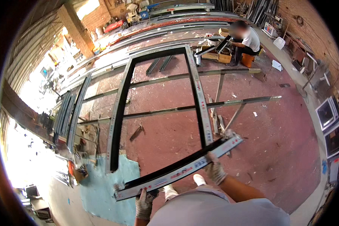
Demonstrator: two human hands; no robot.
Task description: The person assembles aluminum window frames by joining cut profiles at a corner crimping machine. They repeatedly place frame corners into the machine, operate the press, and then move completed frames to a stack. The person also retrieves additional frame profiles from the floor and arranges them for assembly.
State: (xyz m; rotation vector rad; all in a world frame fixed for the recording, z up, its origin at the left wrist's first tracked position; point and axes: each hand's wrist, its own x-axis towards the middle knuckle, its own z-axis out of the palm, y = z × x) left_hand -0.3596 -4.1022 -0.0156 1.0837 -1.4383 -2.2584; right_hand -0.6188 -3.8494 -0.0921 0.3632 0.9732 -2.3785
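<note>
On floor | both gloved hands, L (144,203) & R (216,171), grip frame bar (177,171) | far cardboard box (225,57), contents unclear

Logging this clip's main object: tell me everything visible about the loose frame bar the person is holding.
The frame bar is a long straight metal profile, black on its inner face, with pale protective film carrying red and blue print on the outer. It lies tilted across the open near end of a large rectangular frame on the reddish floor. The gloved left hand holds near its lower-left end; the gloved right hand takes it nearer the upper-right end.
</note>
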